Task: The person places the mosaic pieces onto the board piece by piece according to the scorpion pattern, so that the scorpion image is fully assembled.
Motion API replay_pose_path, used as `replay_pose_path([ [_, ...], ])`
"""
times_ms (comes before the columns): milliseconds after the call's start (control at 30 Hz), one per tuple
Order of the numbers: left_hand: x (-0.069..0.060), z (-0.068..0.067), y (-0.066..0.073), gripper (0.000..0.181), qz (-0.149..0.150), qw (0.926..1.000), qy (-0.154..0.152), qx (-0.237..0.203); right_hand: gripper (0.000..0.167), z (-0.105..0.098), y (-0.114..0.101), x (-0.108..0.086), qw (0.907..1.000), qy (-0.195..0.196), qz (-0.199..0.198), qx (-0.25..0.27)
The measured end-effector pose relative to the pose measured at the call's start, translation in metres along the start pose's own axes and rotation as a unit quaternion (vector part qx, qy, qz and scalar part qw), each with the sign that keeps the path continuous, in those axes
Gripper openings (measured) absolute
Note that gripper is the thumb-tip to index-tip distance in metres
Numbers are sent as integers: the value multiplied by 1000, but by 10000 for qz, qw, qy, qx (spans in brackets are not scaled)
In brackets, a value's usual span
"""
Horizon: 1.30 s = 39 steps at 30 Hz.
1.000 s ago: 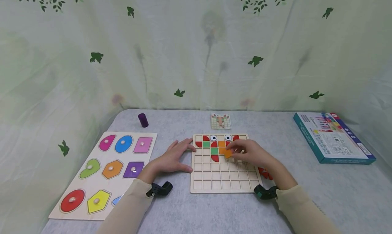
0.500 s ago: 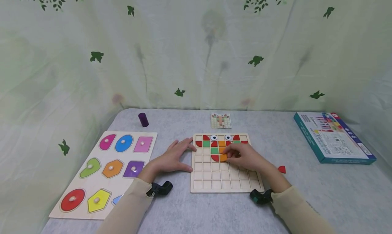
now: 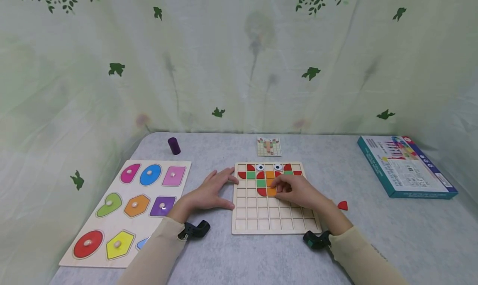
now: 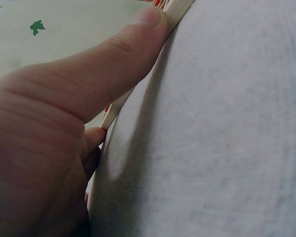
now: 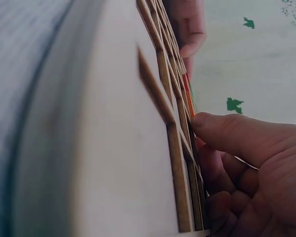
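Observation:
A wooden grid board (image 3: 257, 224) lies flat in the middle of the table in the head view. Its upper cells bear red, green and orange tiles and two eye tiles (image 3: 278, 167). My left hand (image 3: 209, 193) rests against the board's left edge, fingers and thumb spread; the left wrist view shows the thumb (image 4: 108, 64) along that edge. Over the board's right half, my right hand (image 3: 298, 190) has curled fingers. Its thumb and index finger pinch an orange square tile (image 3: 271, 192) lying in a cell beside a red quarter-round tile (image 3: 262, 191). The hand hides several cells.
Behind the board lies a small pattern card (image 3: 269, 147). A knobbed shape puzzle (image 3: 140, 227) is at left, with a dark purple cylinder (image 3: 174, 146) beyond it. A flat teal-edged box (image 3: 407, 169) sits at right. One red piece (image 3: 342, 205) lies by the right forearm.
My right hand has moved slightly down and left, bringing the orange tile from above the board into a cell below the other orange tiles. The left hand has stayed put.

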<state>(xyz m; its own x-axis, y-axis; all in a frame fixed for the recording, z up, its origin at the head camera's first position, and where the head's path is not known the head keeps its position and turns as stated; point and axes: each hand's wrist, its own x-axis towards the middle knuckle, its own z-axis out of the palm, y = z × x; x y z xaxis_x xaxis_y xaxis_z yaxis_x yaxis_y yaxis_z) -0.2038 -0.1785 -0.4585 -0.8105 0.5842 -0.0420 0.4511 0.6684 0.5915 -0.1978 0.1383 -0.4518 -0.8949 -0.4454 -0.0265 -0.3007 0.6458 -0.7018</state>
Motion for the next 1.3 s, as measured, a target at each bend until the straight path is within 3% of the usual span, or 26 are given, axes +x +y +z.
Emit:
replay_pose_path([
  [300, -1, 0, -2, 67, 55, 10000, 23, 6, 21, -7, -1, -2, 9994, -333, -83, 104],
  [533, -1, 1, -1, 67, 6, 10000, -9, -1, 22, -26, 2, -7, 9970, -684, 158, 322],
  [867, 1, 1, -3, 67, 25, 10000, -13, 74, 23, -64, 17, -18, 9959, -689, 440, -375],
  [1300, 1, 2, -3, 67, 84, 9999, 54, 111, 31, -98, 46, -39, 9910, -761, 907, -625],
])
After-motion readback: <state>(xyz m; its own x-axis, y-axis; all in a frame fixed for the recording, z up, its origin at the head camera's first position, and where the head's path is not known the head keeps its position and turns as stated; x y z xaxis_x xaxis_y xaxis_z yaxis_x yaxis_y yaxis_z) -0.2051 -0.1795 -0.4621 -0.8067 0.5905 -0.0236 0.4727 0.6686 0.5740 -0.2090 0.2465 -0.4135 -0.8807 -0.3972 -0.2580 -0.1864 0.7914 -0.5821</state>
